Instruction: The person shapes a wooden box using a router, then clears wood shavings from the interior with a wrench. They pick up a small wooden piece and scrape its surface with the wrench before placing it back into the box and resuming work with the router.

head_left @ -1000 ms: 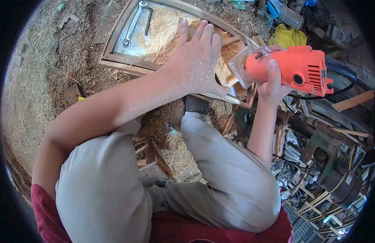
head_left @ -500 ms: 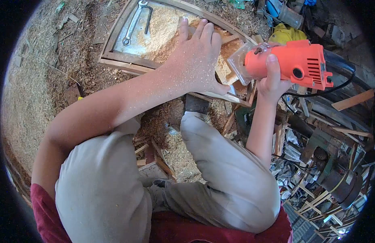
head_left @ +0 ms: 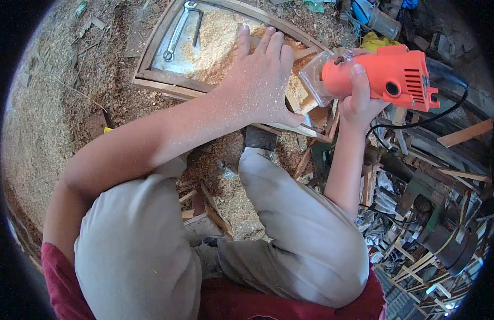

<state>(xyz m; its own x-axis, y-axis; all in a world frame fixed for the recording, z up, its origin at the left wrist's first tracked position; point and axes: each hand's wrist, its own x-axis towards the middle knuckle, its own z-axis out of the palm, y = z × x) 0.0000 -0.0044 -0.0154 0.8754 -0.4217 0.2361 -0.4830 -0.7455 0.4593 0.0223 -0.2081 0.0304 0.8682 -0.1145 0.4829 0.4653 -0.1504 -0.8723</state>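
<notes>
My right hand [head_left: 360, 104] is wrapped around an orange trim router [head_left: 388, 77], which lies tilted on its side. Its clear base [head_left: 314, 77] faces the wooden pieces [head_left: 305, 52] near my left hand. Fingers spread and dusted with sawdust, my left hand [head_left: 263, 80] presses down over those pieces at the right part of a wood-framed tray [head_left: 172, 80]. The hand covers much of what lies beneath it. Sawdust [head_left: 217, 45] is heaped in the tray beside a combination wrench [head_left: 179, 33] and a dark hex key [head_left: 197, 29]. The router bit is not clearly visible.
Shavings cover the ground [head_left: 39, 133] at left. A black cord [head_left: 444, 118] loops from the router on the right. Wood scraps [head_left: 465, 132] and a rusty machine [head_left: 449, 240] crowd the right side. My bent knees [head_left: 311, 229] sit just below the tray.
The router tilts very slightly and its base edges a little left and up. My left hand stays almost in place; the whole view shifts slightly.
</notes>
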